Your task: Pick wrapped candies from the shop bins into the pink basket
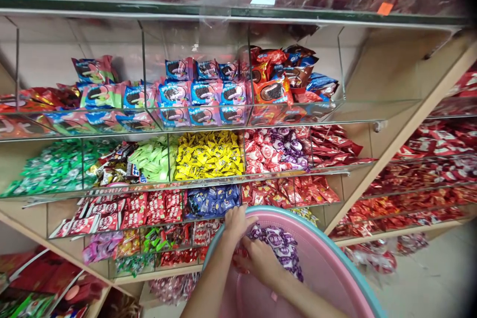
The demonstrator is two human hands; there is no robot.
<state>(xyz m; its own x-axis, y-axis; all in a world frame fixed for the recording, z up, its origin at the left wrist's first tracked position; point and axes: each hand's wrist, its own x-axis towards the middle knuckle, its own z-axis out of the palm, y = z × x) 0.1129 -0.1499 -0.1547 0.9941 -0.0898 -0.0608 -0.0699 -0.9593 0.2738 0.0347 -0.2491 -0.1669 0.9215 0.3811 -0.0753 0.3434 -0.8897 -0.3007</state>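
Note:
A large pink basin with a teal rim [335, 258] fills the lower right of the head view, tilted toward the shelves. My left hand [235, 223] is closed over its far left rim. Inside, my right hand [259, 261] is curled near the left wall, beside a heap of purple-and-white wrapped candies [281, 248]. A bit of red shows by its fingertips; whether they hold it is too small to make out. Just beyond the rim lies a compartment of dark blue wrapped candies [212, 201].
Glass-fronted shelves hold yellow-wrapped candies [209, 155], green-wrapped candies [48, 166], and boxy blue-and-pink cookie packs [203, 93]. A glass shelf edge [208, 131] runs across above my hands. A slanted wooden side panel [395, 134] stands right, with red packets [413, 179] past it.

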